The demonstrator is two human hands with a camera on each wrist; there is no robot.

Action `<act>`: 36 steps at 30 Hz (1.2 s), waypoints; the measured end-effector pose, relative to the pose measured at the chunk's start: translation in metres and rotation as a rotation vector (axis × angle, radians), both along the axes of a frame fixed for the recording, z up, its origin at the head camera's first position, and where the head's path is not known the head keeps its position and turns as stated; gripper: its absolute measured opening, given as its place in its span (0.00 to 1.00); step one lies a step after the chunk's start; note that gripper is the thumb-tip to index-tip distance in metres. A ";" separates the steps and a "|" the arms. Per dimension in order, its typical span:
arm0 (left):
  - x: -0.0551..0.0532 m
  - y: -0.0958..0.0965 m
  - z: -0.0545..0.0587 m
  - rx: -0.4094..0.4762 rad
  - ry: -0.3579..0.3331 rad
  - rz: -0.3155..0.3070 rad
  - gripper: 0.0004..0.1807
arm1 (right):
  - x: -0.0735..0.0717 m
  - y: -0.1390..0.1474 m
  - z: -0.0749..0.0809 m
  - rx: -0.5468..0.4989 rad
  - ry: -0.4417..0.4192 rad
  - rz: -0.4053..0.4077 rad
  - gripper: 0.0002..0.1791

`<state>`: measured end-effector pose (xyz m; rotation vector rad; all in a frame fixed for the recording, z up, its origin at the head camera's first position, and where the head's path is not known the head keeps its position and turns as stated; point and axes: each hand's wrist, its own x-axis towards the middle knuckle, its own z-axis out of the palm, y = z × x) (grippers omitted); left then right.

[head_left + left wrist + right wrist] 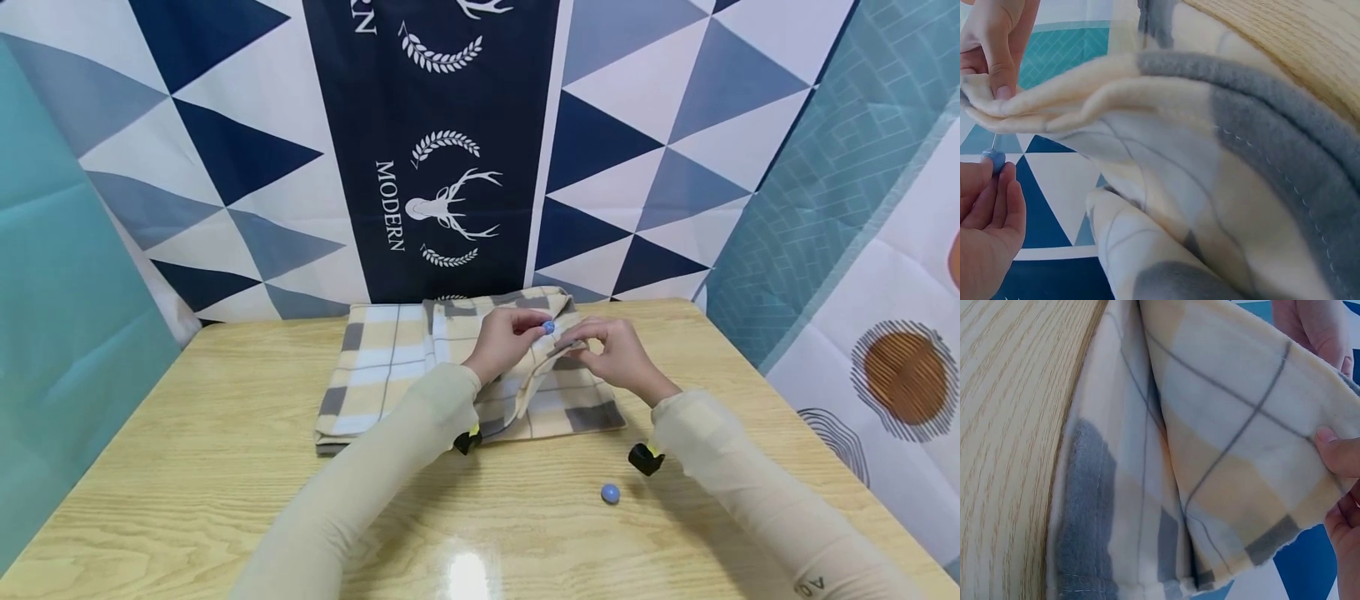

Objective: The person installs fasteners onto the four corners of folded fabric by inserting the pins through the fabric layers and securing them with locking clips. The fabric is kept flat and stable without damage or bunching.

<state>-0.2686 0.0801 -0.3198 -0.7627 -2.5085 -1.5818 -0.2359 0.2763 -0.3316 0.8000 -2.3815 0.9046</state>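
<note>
Beige, white and grey plaid fleece cloth lies folded toward the far side of the light wood-grain table; left part flat, right part with a raised edge between the hands. Next across, we have the left hand pinching a pin with a round blue head and thin metal shaft, shaft toward the raised edge. Then the right hand, gripping that edge, thumb on one face. Below it, nearer us, a small glossy blue round piece sits on the table, apart from both hands.

Handling, our read: cloth is light, soft, floppy, not slippery; layers likely to shift, so pinch both close to the pin. Pin is light and stiff with a sharp end: hold by the head, keep fingertips off the exit side. Smooth head may roll.

Can't make out: pin tip, so we can't tell if it's through the fleece or only against it. Some right-hand fingers are behind cloth; the right-wrist view crops that hand. Underside of the loose blue piece is hidden too.
</note>
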 end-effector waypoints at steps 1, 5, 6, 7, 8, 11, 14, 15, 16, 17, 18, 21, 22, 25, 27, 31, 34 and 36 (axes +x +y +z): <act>0.000 0.000 0.000 0.003 -0.002 -0.001 0.11 | 0.000 0.000 -0.001 -0.002 0.001 0.003 0.12; 0.001 0.000 -0.001 0.004 -0.001 -0.001 0.11 | 0.000 0.000 -0.001 -0.013 0.000 0.005 0.12; 0.001 0.000 -0.001 0.004 0.000 -0.001 0.11 | 0.000 0.000 -0.001 -0.014 0.002 0.006 0.12; 0.001 -0.001 -0.001 0.003 -0.002 -0.002 0.11 | 0.000 0.000 -0.001 -0.016 0.002 0.007 0.12; 0.001 -0.001 -0.001 0.002 -0.003 0.000 0.11 | 0.000 0.000 -0.001 -0.018 0.001 0.007 0.12; 0.001 -0.001 -0.001 0.000 -0.004 0.003 0.11 | 0.001 0.000 -0.001 -0.021 0.005 0.010 0.12; 0.001 0.000 -0.002 -0.004 -0.008 0.004 0.11 | 0.001 0.000 0.000 -0.023 0.006 0.011 0.13; 0.000 0.000 -0.002 -0.006 -0.010 0.003 0.11 | 0.001 0.000 -0.001 -0.022 0.007 0.012 0.13; 0.000 0.000 -0.002 -0.008 -0.012 0.002 0.11 | 0.001 0.000 -0.001 -0.022 0.010 0.011 0.13; 0.000 0.000 -0.003 -0.009 -0.014 0.001 0.11 | 0.001 0.000 -0.001 -0.021 0.011 0.011 0.13; 0.000 0.000 -0.003 -0.010 -0.017 0.001 0.11 | 0.001 0.000 -0.001 -0.020 0.010 0.010 0.13; 0.000 -0.001 -0.004 -0.009 -0.018 0.003 0.11 | 0.001 0.000 0.000 -0.014 0.008 0.008 0.13; 0.000 -0.001 -0.004 -0.009 -0.016 0.003 0.11 | 0.001 0.000 0.000 -0.013 0.006 0.006 0.13; 0.000 -0.001 -0.004 -0.016 0.014 -0.010 0.11 | 0.001 -0.001 0.000 -0.011 -0.002 0.006 0.14; 0.001 0.000 -0.005 -0.044 0.064 -0.027 0.11 | 0.000 -0.001 -0.001 -0.014 -0.005 0.005 0.13; 0.002 0.000 -0.004 -0.122 0.178 -0.048 0.11 | 0.000 -0.001 -0.003 -0.038 -0.006 -0.011 0.12; 0.005 0.000 -0.003 -0.161 0.211 -0.057 0.12 | 0.000 -0.002 -0.003 -0.060 0.005 -0.038 0.11; 0.006 0.000 -0.002 -0.177 0.216 -0.064 0.13 | 0.000 -0.003 -0.003 -0.076 0.010 -0.054 0.11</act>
